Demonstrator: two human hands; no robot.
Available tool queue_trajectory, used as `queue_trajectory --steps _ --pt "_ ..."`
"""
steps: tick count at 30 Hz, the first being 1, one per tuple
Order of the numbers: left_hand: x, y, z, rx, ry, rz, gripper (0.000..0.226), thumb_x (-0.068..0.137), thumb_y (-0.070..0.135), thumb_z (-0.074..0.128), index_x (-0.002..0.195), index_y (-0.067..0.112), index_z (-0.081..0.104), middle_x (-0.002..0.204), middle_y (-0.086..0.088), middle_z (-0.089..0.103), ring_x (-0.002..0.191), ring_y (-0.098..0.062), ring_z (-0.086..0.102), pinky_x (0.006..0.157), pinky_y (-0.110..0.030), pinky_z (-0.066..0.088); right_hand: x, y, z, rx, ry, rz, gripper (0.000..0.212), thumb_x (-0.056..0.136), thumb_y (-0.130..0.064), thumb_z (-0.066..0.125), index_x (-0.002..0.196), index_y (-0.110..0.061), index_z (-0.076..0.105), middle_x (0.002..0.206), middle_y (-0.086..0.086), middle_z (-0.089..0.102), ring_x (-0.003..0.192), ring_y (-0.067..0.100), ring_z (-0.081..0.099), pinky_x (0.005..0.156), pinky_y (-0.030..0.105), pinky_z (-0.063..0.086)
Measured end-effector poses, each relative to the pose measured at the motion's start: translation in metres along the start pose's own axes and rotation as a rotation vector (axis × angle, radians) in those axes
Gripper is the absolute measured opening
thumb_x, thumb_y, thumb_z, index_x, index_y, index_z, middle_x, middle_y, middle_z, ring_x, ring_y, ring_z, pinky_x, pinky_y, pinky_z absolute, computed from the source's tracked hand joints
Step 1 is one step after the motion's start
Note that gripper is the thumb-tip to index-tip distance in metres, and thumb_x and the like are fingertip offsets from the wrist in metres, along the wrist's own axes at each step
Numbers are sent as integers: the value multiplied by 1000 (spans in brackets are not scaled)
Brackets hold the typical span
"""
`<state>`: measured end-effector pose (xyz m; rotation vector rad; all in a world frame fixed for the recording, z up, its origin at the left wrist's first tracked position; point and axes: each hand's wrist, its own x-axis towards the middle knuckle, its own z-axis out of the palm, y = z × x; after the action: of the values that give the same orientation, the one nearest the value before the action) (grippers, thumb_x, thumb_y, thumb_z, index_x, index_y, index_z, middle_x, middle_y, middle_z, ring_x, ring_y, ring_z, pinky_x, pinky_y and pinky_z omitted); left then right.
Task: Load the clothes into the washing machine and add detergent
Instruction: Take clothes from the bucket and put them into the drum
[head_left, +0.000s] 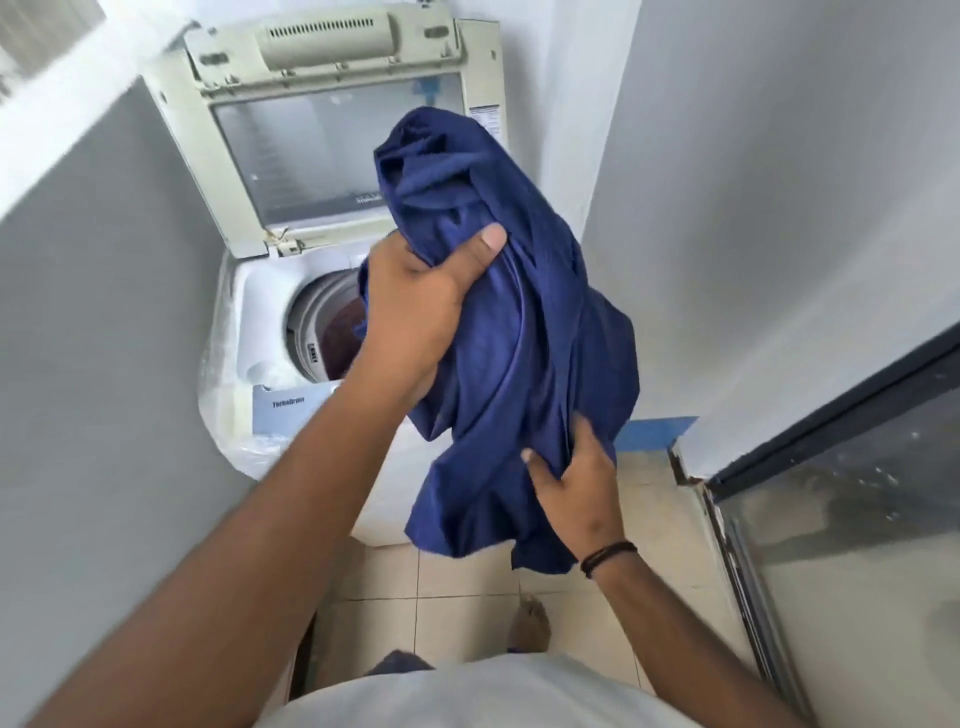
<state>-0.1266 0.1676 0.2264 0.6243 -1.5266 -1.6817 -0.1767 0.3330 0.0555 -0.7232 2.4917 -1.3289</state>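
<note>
A bunched dark blue garment (519, 332) hangs in the air in front of the white top-loading washing machine (244, 322). My left hand (415, 306) grips its upper part, thumb pressed into the cloth. My right hand (576, 488) grips the lower part from beneath. The machine's lid (322, 150) stands raised. Its drum opening (317, 332) shows to the left of my left hand, with some dark reddish cloth inside. The garment hides the right half of the drum. No detergent is in view.
Grey walls close in on the left (104, 312) and right (779, 208). A glass door with a dark frame (857, 467) stands at the right. Beige floor tiles (457, 613) and my foot (530, 623) lie below the machine.
</note>
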Motion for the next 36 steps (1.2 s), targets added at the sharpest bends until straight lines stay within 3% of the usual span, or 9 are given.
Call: queue_trajectory --steps 3,9,14,16,20,25,27,31,36 --pt "32 7 -25 -30 12 26 19 87 14 78 87 -2 67 83 -8 72 81 -22 69 77 -36 56 34 1 17 3 -33 -21 8 92 -10 61 99 -13 65 80 -5 67 71 15 61 72 33 55" --pt "86 -40 -123 445 -119 -264 24 95 43 65 112 27 64 101 21 70 94 2 68 76 -18 51 69 -53 40 139 -76 -91 41 75 17 48 100 -10 66 85 -16 63 79 0 56 71 -1 40" --pt "92 -130 -191 615 -107 -528 86 63 58 78 135 16 54 112 -10 68 87 -14 66 76 -24 53 87 -73 69 60 -244 -46 42 82 9 50 111 -20 60 89 -20 64 79 -7 61 74 11 47" --pt "85 -151 -198 755 -276 -605 78 65 53 83 130 14 62 121 -9 68 101 -20 67 88 -34 55 96 -81 78 19 -288 -8 49 84 9 50 122 -21 58 82 -20 60 69 -5 59 68 6 43" --pt "82 -178 -195 1045 -405 -373 32 75 28 84 104 19 76 103 0 74 93 -24 69 83 -40 56 129 -114 106 -88 -295 -10 27 79 6 45 101 -2 57 62 8 49 56 15 40 57 36 42" --pt "86 -181 -201 1026 -296 -210 10 71 25 56 64 19 56 64 1 60 67 -29 57 58 -34 41 177 -184 125 313 -479 -108 52 81 -19 74 129 -9 58 126 9 66 119 18 60 100 41 50" --pt "95 -175 -206 901 -217 -190 36 79 10 57 55 24 35 50 5 42 57 -29 44 50 -33 27 186 -195 118 410 -623 -25 61 86 -31 76 139 -13 52 139 -2 58 132 10 51 108 26 41" --pt "136 -152 -205 789 -202 -58 26 84 8 55 64 23 50 59 5 56 53 -14 50 54 -33 44 184 -154 103 143 -378 8 55 93 -44 66 141 -19 53 143 -6 53 133 7 46 111 26 36" --pt "170 -116 -186 760 -129 127 13 86 12 58 79 21 66 72 9 66 69 -14 62 69 -34 53 147 -67 119 -179 -421 201 86 85 -60 62 156 -23 28 162 3 26 151 19 18 120 34 23"
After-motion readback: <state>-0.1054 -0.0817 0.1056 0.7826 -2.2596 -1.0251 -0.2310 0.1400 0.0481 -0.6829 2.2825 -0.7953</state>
